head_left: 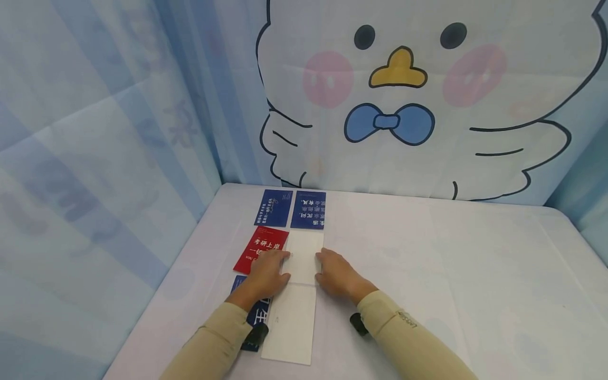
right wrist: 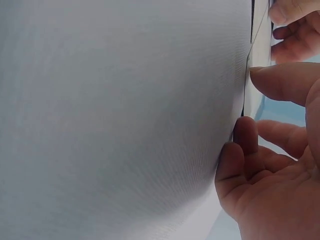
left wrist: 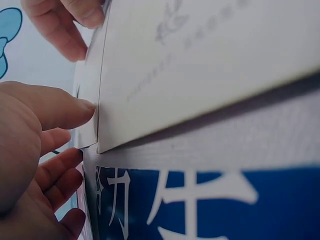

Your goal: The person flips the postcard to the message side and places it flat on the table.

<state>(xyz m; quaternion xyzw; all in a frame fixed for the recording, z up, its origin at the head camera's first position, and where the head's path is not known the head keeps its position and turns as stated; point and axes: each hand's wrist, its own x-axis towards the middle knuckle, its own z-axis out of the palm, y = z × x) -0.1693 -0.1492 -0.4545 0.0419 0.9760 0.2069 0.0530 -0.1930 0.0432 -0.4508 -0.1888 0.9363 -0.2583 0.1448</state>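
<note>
Hands (head_left: 268, 272) (head_left: 338, 273) loose-fingered; against white card (head_left: 305, 258)

We face a fabric backdrop (head_left: 233, 89) printed with a large white cartoon bird (head_left: 404, 169): dark eyes (head_left: 364, 37), pink cheeks (head_left: 328, 79), a yellow beak (head_left: 399, 73) and a blue bow tie (head_left: 413, 124). To our left we see a pale blue side curtain (head_left: 95, 158) with darker stripes and a slanting crease; at our far right hangs more blue cloth (head_left: 586, 195). Below, we find a whitish surface (head_left: 442, 253) with rounded far corners and faint pastel spots, under soft light.
</note>
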